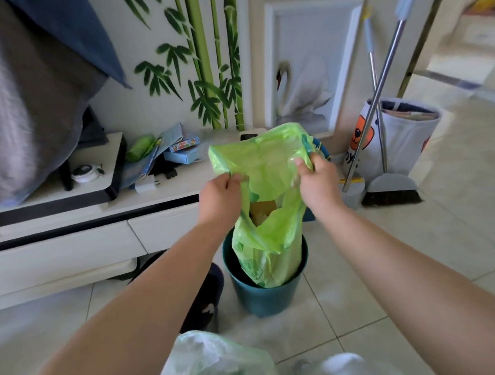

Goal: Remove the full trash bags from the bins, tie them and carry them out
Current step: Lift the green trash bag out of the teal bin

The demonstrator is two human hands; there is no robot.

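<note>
Lifting the bag [267,215] from the bin [264,299]: left hand [220,199] and right hand [317,182] pinch its rim at nine and three o'clock; next, tie.

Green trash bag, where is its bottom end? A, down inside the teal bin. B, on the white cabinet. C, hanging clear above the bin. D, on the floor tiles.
A: the green trash bag has its lower part inside the teal bin, while the left hand and right hand grip its open top above.
</note>
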